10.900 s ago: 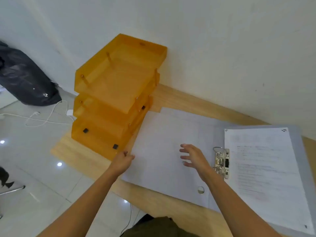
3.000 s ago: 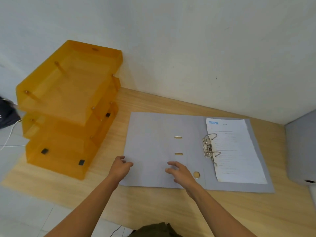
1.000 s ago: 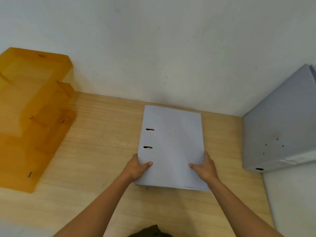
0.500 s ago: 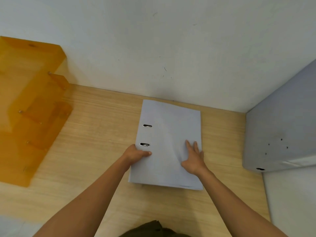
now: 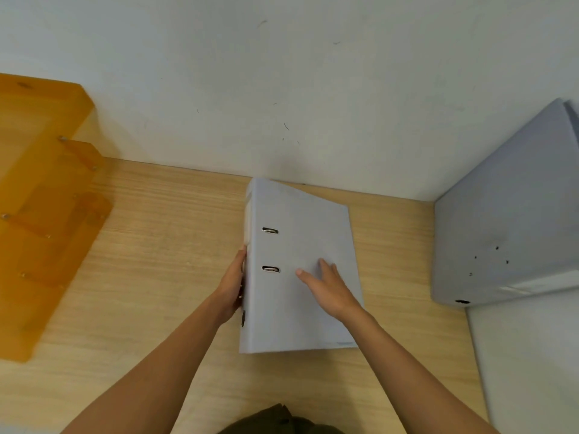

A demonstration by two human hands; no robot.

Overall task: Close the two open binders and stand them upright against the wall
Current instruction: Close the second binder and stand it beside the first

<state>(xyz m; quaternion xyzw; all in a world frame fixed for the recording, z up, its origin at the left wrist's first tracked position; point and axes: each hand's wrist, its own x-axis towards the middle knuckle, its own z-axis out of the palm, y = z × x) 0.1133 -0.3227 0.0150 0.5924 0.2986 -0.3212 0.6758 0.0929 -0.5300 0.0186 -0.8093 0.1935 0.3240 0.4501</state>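
A closed grey binder [image 5: 300, 233] is tilted up off the wooden desk [image 5: 163, 245], its spine side raised on the left and its far corner near the white wall [image 5: 282, 83]. My left hand [image 5: 233, 285] grips the spine from the left. Flat on the front cover lies my right hand [image 5: 327, 285], fingers spread. A second grey binder [image 5: 501, 230] stands closed at the right, upright against the wall.
An orange stack of plastic letter trays [image 5: 40, 198] occupies the desk's left side. A white surface [image 5: 529, 364] borders the desk at the lower right. Bare desk lies between the trays and the held binder.
The binder has been lifted from lying flat, its spine side rising. My left hand slid from the cover's edge onto the spine; my right hand stays pressed on the cover.
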